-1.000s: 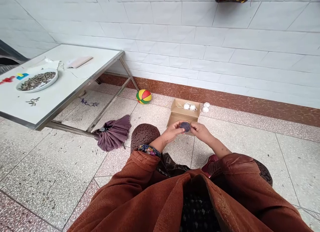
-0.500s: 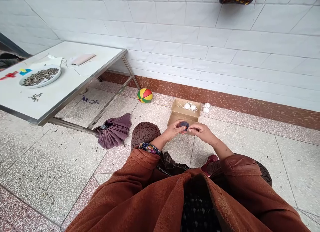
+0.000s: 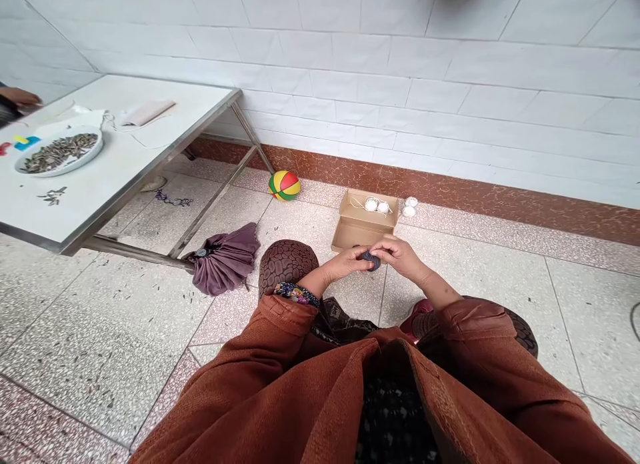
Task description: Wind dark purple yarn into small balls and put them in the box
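Note:
A small dark blue-grey ball of yarn (image 3: 371,260) is held above the floor, between my knees and the cardboard box. My left hand (image 3: 344,265) is closed around its left side, thumb on top. At its upper right, the fingers of my right hand (image 3: 403,256) are pinched together against the yarn; the strand itself is too fine to make out. Just beyond my hands lies the open cardboard box (image 3: 357,234). Two white yarn balls (image 3: 377,205) rest at its raised back part, and two more white balls (image 3: 409,207) sit on the floor beside it.
A striped ball (image 3: 285,185) lies by the wall. Left of my knee is a gathered purple cloth (image 3: 227,261), against the leg frame of a white table (image 3: 125,144). The table bears a plate of seeds (image 3: 63,154). Another person's hand (image 3: 20,97) shows at the far left.
My right hand has shifted up and inward over the ball of yarn, which has turned and dropped slightly. The camera view has tilted a little; another person's hand has appeared at far left.

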The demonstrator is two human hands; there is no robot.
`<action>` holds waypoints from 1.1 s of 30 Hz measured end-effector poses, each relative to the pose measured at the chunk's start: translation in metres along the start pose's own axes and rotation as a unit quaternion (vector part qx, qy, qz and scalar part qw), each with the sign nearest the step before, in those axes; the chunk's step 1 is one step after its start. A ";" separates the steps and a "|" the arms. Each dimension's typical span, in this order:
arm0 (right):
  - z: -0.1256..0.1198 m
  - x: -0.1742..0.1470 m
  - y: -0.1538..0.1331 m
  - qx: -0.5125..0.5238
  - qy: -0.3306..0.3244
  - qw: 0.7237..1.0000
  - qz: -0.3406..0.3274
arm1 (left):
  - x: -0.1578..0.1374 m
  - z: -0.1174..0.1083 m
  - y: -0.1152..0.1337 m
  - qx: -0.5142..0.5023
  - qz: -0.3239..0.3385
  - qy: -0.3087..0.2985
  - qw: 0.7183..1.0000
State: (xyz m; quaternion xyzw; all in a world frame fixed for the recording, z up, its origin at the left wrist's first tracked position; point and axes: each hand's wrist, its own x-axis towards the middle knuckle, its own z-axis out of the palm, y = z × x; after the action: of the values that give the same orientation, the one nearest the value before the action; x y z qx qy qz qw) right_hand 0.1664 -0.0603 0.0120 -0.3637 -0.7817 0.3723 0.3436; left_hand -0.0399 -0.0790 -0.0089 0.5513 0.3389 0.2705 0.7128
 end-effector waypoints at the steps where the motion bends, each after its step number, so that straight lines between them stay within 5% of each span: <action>1: 0.001 0.001 0.001 -0.006 0.014 1.000 0.007 | 0.000 0.001 0.000 -0.005 0.006 -0.005 1.000; 6: 0.006 0.003 0.011 0.010 0.066 0.995 0.072 | 0.002 0.003 -0.001 -0.068 0.049 0.004 0.996; 12: 0.010 0.003 0.021 0.013 0.061 0.989 0.135 | 0.002 0.002 -0.002 -0.112 0.061 0.084 0.988; 22: 0.025 -0.009 0.034 -0.012 0.013 0.988 0.153 | -0.008 0.010 0.000 -0.236 0.042 0.098 0.966; 33: 0.042 -0.029 0.025 -0.175 -0.133 0.976 0.009 | -0.010 0.008 -0.008 -0.241 0.050 0.184 0.951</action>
State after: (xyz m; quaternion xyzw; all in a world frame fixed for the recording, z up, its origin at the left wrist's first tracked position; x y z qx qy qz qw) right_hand 0.1549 -0.0869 -0.0367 -0.3724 -0.8701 0.2780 0.1642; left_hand -0.0394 -0.0933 -0.0133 0.3195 0.3613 0.4761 0.7354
